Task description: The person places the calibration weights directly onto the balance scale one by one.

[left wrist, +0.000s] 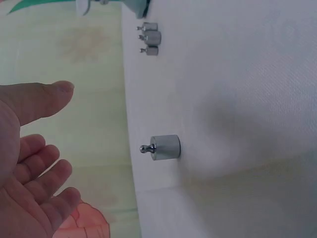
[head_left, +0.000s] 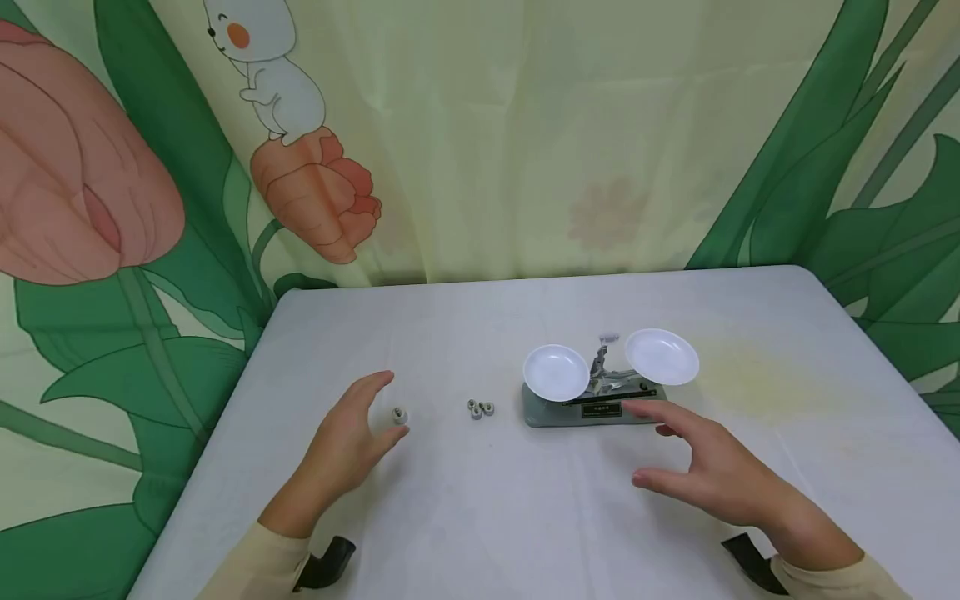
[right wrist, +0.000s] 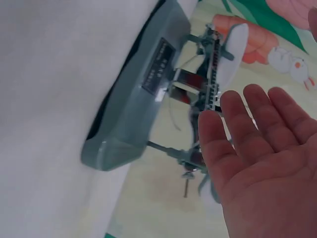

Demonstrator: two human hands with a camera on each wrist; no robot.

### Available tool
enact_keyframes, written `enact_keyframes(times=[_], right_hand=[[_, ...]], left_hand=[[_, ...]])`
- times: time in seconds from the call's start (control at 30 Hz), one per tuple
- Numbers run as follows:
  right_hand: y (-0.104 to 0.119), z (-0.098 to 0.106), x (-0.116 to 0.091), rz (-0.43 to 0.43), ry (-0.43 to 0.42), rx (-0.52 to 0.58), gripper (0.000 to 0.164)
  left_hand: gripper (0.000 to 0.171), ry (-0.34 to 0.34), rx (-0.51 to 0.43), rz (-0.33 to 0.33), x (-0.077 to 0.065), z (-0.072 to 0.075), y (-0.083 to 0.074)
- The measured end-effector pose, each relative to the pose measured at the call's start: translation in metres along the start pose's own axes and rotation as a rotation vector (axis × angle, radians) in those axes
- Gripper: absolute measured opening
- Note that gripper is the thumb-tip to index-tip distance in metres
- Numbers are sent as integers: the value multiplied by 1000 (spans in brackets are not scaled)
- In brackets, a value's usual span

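A balance scale (head_left: 551, 414) with a grey-green base and two white pans stands on the table; its left pan (head_left: 557, 372) sits lower than the right pan (head_left: 662, 356). My right hand (head_left: 723, 475) hovers before its right front, fingers extended and thumb apart, holding nothing. At the left, a large metal weight (left wrist: 166, 147) with a knob stands upright. My left hand (head_left: 348, 442) is above and around it in the head view, thumb and fingers spread, not touching it. Several smaller metal weights (head_left: 477, 412) stand grouped between that weight and the scale.
A white cloth covers the table (head_left: 465, 517). Behind it hangs a printed curtain (head_left: 525, 150) with flowers, leaves and a white animal on a carrot. Dark straps (head_left: 327, 562) show by both wrists. A faint yellowish stain (head_left: 750, 379) marks the cloth right of the scale.
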State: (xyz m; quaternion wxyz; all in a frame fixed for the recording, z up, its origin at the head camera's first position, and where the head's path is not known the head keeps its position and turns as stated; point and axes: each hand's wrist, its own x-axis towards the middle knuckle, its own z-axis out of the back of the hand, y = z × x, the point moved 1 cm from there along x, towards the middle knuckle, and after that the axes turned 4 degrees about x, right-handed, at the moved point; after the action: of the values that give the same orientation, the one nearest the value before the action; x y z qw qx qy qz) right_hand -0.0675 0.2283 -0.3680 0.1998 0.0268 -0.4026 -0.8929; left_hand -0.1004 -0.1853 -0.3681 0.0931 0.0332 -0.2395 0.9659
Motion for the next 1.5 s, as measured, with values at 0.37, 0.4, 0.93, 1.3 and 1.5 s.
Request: enact_keyframes(times=[0.37, 0.4, 0.93, 1.3, 1.5], right_hand=[[-21, -5, -2, -1, 1, -14, 68], [-23, -5, -1, -18, 5, -8, 68], [-59, 4, 4, -217, -24, 34, 70], [-66, 6, 10, -274, -59, 23, 75], [-72, 3, 13, -359, -53, 24, 74]], left_hand=[[68, 71, -63, 81, 9, -16, 15], [68, 72, -67, 87, 9, -17, 16], [59, 86, -111, 136, 12, -34, 34], [59, 132, -112, 187, 13, -40, 37], [58, 163, -113, 198, 15, -44, 40]])
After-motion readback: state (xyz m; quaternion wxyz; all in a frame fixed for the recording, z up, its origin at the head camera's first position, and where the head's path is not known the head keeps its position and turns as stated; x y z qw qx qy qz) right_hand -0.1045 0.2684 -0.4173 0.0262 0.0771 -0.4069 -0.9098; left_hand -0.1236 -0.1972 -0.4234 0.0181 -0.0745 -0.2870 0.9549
